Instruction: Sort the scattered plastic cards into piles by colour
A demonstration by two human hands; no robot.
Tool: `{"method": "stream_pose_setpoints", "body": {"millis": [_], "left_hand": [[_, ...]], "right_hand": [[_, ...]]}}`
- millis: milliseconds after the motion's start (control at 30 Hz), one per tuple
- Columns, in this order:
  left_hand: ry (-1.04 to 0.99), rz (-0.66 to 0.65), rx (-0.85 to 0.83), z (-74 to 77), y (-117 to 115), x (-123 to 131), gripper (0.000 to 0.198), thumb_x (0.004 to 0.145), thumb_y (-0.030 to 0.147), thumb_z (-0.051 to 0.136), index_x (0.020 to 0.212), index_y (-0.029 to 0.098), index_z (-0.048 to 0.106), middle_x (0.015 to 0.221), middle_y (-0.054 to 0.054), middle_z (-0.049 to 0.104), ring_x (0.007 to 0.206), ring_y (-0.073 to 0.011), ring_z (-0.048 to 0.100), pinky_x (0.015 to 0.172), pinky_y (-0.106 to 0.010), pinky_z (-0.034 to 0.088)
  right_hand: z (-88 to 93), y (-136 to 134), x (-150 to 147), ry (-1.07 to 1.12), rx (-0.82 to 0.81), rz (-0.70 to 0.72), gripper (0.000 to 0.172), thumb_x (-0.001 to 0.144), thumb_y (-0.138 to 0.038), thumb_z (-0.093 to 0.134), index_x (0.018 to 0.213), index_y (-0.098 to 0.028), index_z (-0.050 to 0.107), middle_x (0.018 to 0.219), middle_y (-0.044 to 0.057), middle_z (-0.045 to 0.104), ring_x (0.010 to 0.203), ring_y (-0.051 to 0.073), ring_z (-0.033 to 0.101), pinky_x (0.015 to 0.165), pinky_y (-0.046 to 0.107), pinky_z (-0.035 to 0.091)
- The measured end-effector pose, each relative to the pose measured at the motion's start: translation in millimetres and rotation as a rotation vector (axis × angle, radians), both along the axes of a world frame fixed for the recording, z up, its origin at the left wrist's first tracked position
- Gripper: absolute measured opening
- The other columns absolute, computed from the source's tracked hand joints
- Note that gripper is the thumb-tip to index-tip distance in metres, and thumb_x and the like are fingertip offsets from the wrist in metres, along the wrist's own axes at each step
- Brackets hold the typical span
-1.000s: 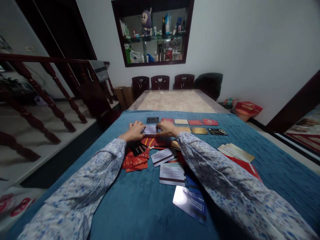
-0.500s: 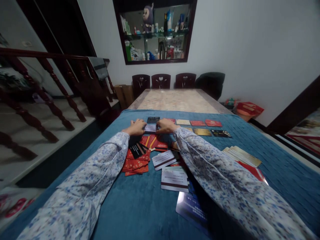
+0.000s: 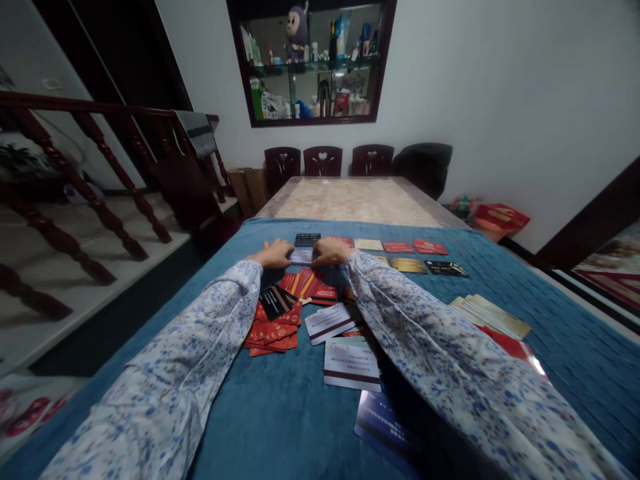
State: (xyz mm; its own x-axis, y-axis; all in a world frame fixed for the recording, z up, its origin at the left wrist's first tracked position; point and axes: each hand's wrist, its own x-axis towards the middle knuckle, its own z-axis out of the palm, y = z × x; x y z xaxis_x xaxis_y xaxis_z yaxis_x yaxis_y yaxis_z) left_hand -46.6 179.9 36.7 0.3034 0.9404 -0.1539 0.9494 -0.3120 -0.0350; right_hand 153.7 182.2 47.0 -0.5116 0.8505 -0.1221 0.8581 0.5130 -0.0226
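Note:
A pale lilac card point(image 3: 302, 257) lies on the blue cloth with a hand at each end. My left hand point(image 3: 275, 254) has its fingers closed on the card's left end. At the right end, my right hand point(image 3: 331, 251) grips it with thumb and fingers. Just beyond it is a black card point(image 3: 307, 239). Nearer me lie fanned red cards point(image 3: 306, 285), a black card with a brown stripe point(image 3: 276, 303) and a pile of orange-red cards point(image 3: 273, 333). White striped cards point(image 3: 351, 365) and a dark blue card point(image 3: 385, 421) lie closer still, partly behind my right sleeve.
Rows of cards continue to the right, among them a red card point(image 3: 431, 247), a gold card point(image 3: 407, 265) and a black card point(image 3: 447, 269). A stack of cream cards point(image 3: 493, 316) sits farther right. Chairs point(image 3: 323, 161) stand beyond the bare marble tabletop point(image 3: 345, 199).
Both hands stay at the lilac card, with hardly any movement. The view has shifted slightly.

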Motion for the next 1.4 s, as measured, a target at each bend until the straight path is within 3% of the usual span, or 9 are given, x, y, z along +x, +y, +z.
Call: {"method": "stream_pose_setpoints", "body": {"millis": [500, 800, 1067, 1233, 1400], "left_hand": [[0.017, -0.012, -0.055, 5.6, 7.3, 2.1, 0.043, 0.082, 0.021, 0.063, 0.124, 0.022, 0.067, 0.138, -0.013, 0.064, 0.134, -0.0341, 0.054, 0.114, -0.058, 0.045], [0.019, -0.015, -0.051, 5.0, 3.7, 2.1, 0.047, 0.084, 0.022, 0.060, 0.130, 0.022, 0.063, 0.143, -0.014, 0.061, 0.135, -0.0329, 0.054, 0.113, -0.053, 0.047], [-0.026, -0.007, -0.039, 3.2, -2.2, -1.9, 0.053, 0.085, 0.022, 0.059, 0.137, 0.023, 0.057, 0.148, -0.013, 0.058, 0.139, -0.0327, 0.051, 0.117, -0.055, 0.043], [-0.051, 0.026, -0.007, 5.4, -11.0, -7.5, 0.056, 0.087, 0.023, 0.057, 0.143, 0.022, 0.053, 0.151, -0.015, 0.055, 0.141, -0.0341, 0.048, 0.118, -0.057, 0.041], [-0.070, 0.070, 0.097, 8.4, -32.3, -17.9, 0.051, 0.093, 0.025, 0.051, 0.143, 0.017, 0.053, 0.150, -0.018, 0.052, 0.142, -0.0372, 0.044, 0.116, -0.060, 0.038]], "right_hand": [[-8.9, 19.0, -3.1, 0.018, -0.045, -0.011, 0.052, 0.081, -0.043, 0.073, 0.125, -0.016, 0.077, 0.122, 0.017, 0.077, 0.111, 0.031, 0.074, 0.083, 0.030, 0.057], [-7.7, 13.6, -3.4, 0.002, -0.026, 0.004, 0.052, 0.082, -0.042, 0.073, 0.127, -0.015, 0.076, 0.120, 0.018, 0.078, 0.111, 0.030, 0.074, 0.087, 0.031, 0.056], [-10.1, 14.9, -3.4, -0.001, -0.009, 0.017, 0.052, 0.082, -0.040, 0.072, 0.127, -0.013, 0.076, 0.119, 0.019, 0.078, 0.109, 0.031, 0.074, 0.083, 0.029, 0.057], [-3.1, 6.6, -1.1, -0.018, -0.002, 0.023, 0.049, 0.083, -0.039, 0.072, 0.125, -0.013, 0.076, 0.122, 0.020, 0.077, 0.111, 0.032, 0.073, 0.083, 0.031, 0.057], [11.1, -12.7, 3.3, -0.040, 0.077, 0.035, 0.044, 0.088, -0.037, 0.068, 0.125, -0.015, 0.074, 0.130, 0.020, 0.073, 0.120, 0.035, 0.067, 0.096, 0.041, 0.054]]}}
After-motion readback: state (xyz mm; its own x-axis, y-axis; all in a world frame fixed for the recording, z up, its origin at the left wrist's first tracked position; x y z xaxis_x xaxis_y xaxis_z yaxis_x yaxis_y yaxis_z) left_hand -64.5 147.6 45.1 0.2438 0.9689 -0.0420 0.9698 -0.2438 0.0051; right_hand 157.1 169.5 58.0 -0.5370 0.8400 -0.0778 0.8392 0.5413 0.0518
